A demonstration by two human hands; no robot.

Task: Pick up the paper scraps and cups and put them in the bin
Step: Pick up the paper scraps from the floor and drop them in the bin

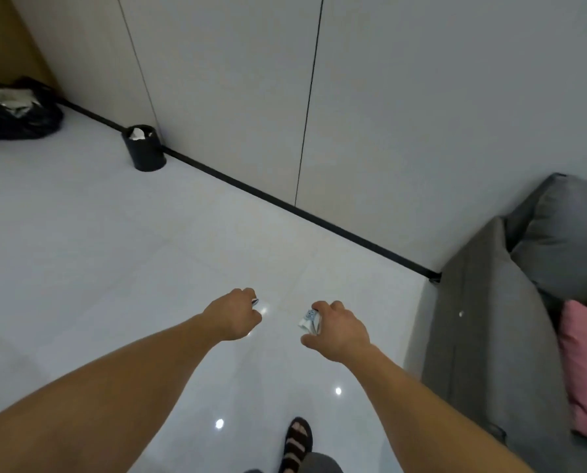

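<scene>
Above open floor (114, 268), right hand (340, 327) clutches paper scrap (307, 320).

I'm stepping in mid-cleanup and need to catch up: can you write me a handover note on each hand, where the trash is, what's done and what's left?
Left hand: closed, with only a sliver of something white showing at the fingertips; too little shows to name it.
Right hand: closed on a crumpled white paper scrap with blue print.
Small black cylindrical bin: against the wall, ahead to the left, already holding white paper.
Black plastic bag: far left on the floor, also with paper inside.
Done: some scraps binned.
Left: carry what both hands hold to the bin and drop it in. No cups or loose scraps show on the floor here.
</scene>
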